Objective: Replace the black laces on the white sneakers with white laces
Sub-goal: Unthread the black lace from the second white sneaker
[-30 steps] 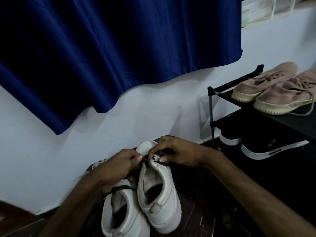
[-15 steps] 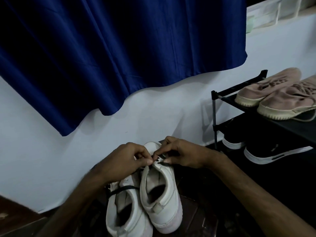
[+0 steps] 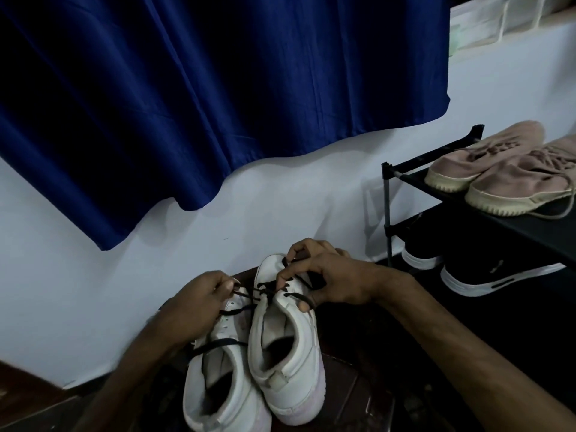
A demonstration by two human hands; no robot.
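Note:
Two white sneakers stand side by side on the dark floor, toes toward the wall: the right sneaker point(image 3: 286, 366) and the left sneaker point(image 3: 224, 397). A black lace point(image 3: 268, 289) crosses the right sneaker's eyelets near the toe. My left hand point(image 3: 199, 302) pinches a strand of that lace and holds it out to the left. My right hand point(image 3: 327, 280) grips the front of the right sneaker, fingers pinching the lace at the eyelets. Another black lace point(image 3: 218, 344) runs across the left sneaker. No white laces are in view.
A black shoe rack point(image 3: 388, 194) stands to the right, with a pair of pink sneakers point(image 3: 505, 176) on top and black sneakers point(image 3: 486, 275) below. A blue curtain point(image 3: 202, 98) hangs over the white wall behind the shoes.
My left hand has drawn away to the left, pulling a length of black lace out of the right sneaker. My right hand stays on the sneaker's front.

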